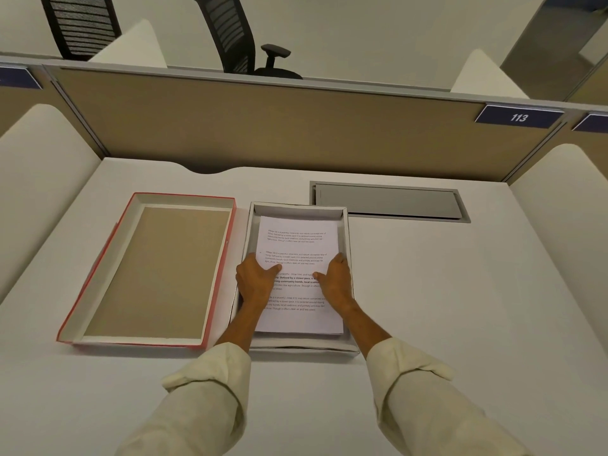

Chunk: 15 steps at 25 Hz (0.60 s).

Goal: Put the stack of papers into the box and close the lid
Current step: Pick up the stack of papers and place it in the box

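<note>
Head view: stack of papers (297, 258) lies flat inside the white box (348, 258) on the surface (460, 291), evidently being settled square. Left hand (255, 278) and right hand (335, 279) clasp the stack's side edges, thumbs pressed on top. Red-edged lid (227, 255) waits upturned just left of the box (kept near, likely for closing).

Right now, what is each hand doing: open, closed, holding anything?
Left hand: grip on the left edge of the stack of papers in the box.
Right hand: grip on the stack's right edge.
</note>
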Available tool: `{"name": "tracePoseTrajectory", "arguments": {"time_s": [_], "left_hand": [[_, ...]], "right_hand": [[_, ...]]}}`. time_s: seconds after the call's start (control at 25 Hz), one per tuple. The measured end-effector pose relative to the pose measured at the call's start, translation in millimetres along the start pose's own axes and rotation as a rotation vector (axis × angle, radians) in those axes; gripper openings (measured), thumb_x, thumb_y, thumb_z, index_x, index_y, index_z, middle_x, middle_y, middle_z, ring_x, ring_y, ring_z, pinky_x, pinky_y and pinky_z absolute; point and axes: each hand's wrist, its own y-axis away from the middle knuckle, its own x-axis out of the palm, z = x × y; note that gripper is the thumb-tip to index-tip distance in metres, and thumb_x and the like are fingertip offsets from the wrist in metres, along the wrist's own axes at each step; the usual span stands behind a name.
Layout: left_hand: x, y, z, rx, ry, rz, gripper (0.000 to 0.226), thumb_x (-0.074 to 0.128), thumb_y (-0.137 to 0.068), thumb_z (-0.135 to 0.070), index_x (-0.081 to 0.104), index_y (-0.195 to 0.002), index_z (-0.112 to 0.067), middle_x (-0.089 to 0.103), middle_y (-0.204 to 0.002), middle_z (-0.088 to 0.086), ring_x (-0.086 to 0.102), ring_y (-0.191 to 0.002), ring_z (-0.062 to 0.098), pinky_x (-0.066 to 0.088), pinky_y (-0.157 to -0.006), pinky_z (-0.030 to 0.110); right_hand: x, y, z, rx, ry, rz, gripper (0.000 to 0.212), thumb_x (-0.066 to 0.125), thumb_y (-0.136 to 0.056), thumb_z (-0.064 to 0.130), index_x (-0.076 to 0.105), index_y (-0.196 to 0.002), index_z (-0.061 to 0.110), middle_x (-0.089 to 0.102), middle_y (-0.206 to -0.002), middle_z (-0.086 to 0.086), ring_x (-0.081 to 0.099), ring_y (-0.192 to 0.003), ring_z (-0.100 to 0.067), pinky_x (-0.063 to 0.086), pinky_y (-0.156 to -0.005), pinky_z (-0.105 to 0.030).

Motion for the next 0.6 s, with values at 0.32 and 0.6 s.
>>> {"name": "tracePoseTrajectory", "arguments": {"time_s": [0.32,0.6], "left_hand": [[-4.5,-9.1,5.1,-0.018,-0.016,0.052,0.053,0.086,-0.067,-0.028,0.056,-0.102,-0.002,0.068,-0.112,0.016,0.066,-0.1,0.033,0.057,-0.085,0.045],[-4.4,-9.6,10.4,-0.012,-0.038,0.081,0.054,0.087,-0.065,-0.031,0.058,-0.1,-0.002,0.069,-0.113,0.014,0.068,-0.096,0.031,0.058,-0.084,0.042]], "right_hand": [[-17.5,-6.9,5.3,0.173,-0.11,0.04,0.054,0.077,-0.077,0.01,0.045,-0.119,-0.003,0.057,-0.125,-0.02,0.058,-0.114,-0.033,0.051,-0.091,-0.036],[-18.8,-7.0,7.9,0.221,-0.16,0.061,0.053,0.078,-0.076,0.009,0.047,-0.118,-0.002,0.058,-0.124,-0.019,0.059,-0.111,-0.032,0.052,-0.089,-0.035]]}}
